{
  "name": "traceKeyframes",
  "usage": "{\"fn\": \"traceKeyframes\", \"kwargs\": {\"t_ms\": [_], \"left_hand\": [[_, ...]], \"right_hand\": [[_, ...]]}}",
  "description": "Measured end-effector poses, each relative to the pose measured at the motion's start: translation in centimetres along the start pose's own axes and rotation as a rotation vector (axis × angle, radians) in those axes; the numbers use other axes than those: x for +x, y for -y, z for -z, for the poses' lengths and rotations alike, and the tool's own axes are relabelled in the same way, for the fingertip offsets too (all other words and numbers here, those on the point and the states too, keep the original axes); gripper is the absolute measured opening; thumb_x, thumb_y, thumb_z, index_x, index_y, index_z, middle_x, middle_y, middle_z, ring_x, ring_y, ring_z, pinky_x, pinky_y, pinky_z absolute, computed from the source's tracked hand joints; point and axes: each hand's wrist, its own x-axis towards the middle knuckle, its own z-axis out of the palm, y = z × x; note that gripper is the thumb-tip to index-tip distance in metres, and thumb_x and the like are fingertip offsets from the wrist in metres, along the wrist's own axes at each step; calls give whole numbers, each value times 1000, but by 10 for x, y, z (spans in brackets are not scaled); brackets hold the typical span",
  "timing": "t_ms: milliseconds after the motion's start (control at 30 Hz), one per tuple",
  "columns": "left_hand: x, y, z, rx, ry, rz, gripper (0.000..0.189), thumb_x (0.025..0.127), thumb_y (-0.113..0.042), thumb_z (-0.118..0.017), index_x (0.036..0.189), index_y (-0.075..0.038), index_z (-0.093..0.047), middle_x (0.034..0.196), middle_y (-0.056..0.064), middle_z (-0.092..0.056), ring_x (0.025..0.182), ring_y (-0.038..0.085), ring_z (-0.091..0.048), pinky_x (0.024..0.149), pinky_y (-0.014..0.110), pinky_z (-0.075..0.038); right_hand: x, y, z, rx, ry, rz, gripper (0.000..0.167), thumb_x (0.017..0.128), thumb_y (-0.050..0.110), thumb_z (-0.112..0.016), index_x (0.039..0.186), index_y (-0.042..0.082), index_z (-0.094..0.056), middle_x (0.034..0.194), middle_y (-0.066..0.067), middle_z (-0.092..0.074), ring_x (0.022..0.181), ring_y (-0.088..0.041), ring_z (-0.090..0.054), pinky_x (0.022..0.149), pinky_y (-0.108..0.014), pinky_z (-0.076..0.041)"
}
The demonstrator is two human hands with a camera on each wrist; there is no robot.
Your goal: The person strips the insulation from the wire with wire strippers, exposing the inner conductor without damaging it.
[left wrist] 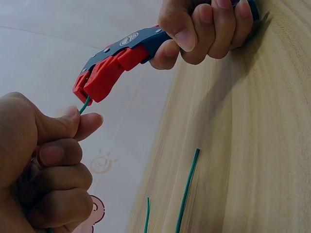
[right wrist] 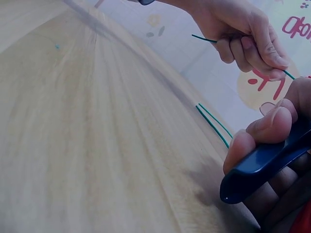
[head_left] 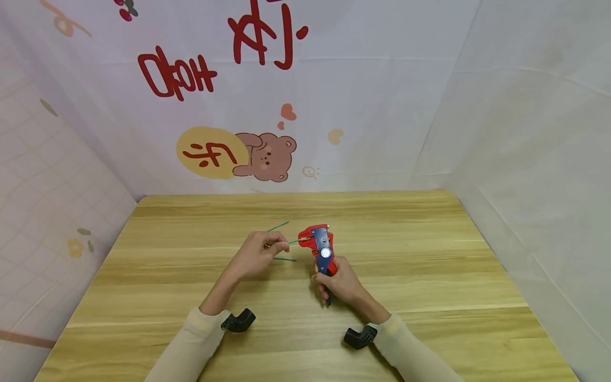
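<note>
Thumb and forefinger of my left hand pinch a thin green wire. One end of that wire enters the red jaws of a red and blue wire stripper, while its tail sticks out behind the curled fingers in the right wrist view. My right hand grips the stripper by its dark blue handle, fingers wrapped around it. The tool is held above the table, head pointing toward the left hand. How far the wire reaches inside the jaws is hidden.
Two more green wires, a nearer one and a farther one, lie on the wooden table beyond and below the left hand. A tiny blue-green bit lies on the tabletop. Printed white cloth surrounds the table's back and sides.
</note>
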Motion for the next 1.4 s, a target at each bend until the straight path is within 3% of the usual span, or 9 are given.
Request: {"fn": "traceKeyframes", "kwargs": {"t_ms": [133, 267, 367, 533, 733, 900, 1067, 1200, 1400], "left_hand": [[-3, 6, 5, 3, 3, 18, 20, 104, -18, -61, 91, -16, -76, 89, 12, -72, 75, 15, -53, 70, 30, -46], [-6, 13, 16, -8, -18, 49, 22, 105, -18, -60, 90, -14, -75, 82, 13, -67, 64, 12, -44, 63, 27, -40], [-6, 17, 23, -25, -22, 49, 22, 105, -17, -59, 91, -13, -76, 83, 13, -67, 60, 10, -38, 60, 26, -37], [-4, 20, 27, -29, 3, 40, 19, 104, -19, -62, 97, -9, -78, 90, 15, -71, 66, 11, -44, 62, 24, -39], [-3, 24, 27, -9, -25, 79, 19, 103, -17, -64, 105, -4, -77, 93, 17, -72, 72, 15, -49, 62, 24, -38], [-2, 27, 26, 22, -31, 38, 22, 103, -7, -59, 116, -2, -76, 108, 19, -73, 78, 17, -51, 64, 25, -39], [0, 31, 22, 54, -41, 4, 27, 102, -1, -56, 122, -2, -74, 95, 13, -65, 75, 17, -46, 64, 24, -38], [0, 38, 19, 99, -59, -4, 30, 100, 3, -56, 123, -3, -74, 92, 9, -62, 74, 16, -45, 64, 24, -38], [-1, 49, 15, 139, -99, -21, 24, 96, 3, -64, 112, -5, -79, 93, 8, -69, 81, 17, -60, 72, 28, -51]], "right_hand": [[0, 0, 0, 54, -17, -22, 17, 92, 4, -63, 98, -6, -50, 59, -1, -57, 46, -17, -56, 48, -34, -54], [2, -2, 8, 161, -108, -26, 20, 93, 0, -61, 103, -9, -45, 59, -1, -56, 46, -16, -55, 48, -34, -54], [4, -3, 15, 173, -133, -5, 24, 96, 0, -61, 109, -12, -44, 64, -4, -61, 51, -18, -60, 53, -39, -58], [8, -4, 23, 144, -60, 35, 40, 100, 7, -65, 118, -18, -40, 80, -11, -69, 68, -21, -72, 70, -48, -63], [9, -6, 36, 159, -70, 56, 48, 100, 12, -66, 127, -18, -39, 84, -10, -70, 72, -21, -75, 73, -45, -63], [8, -8, 51, 181, -33, 114, 50, 103, 7, -58, 135, -21, -31, 90, -12, -72, 76, -24, -76, 75, -43, -63], [8, -9, 60, 180, 34, 167, 46, 103, 0, -51, 135, -23, -28, 95, -19, -72, 81, -27, -77, 78, -44, -63], [8, -9, 63, 168, 38, 184, 47, 102, 0, -51, 135, -24, -28, 96, -20, -71, 81, -27, -77, 79, -43, -63], [11, -9, 63, 148, 25, 170, 44, 102, 1, -52, 132, -24, -31, 94, -16, -72, 79, -27, -77, 77, -44, -63]]}}
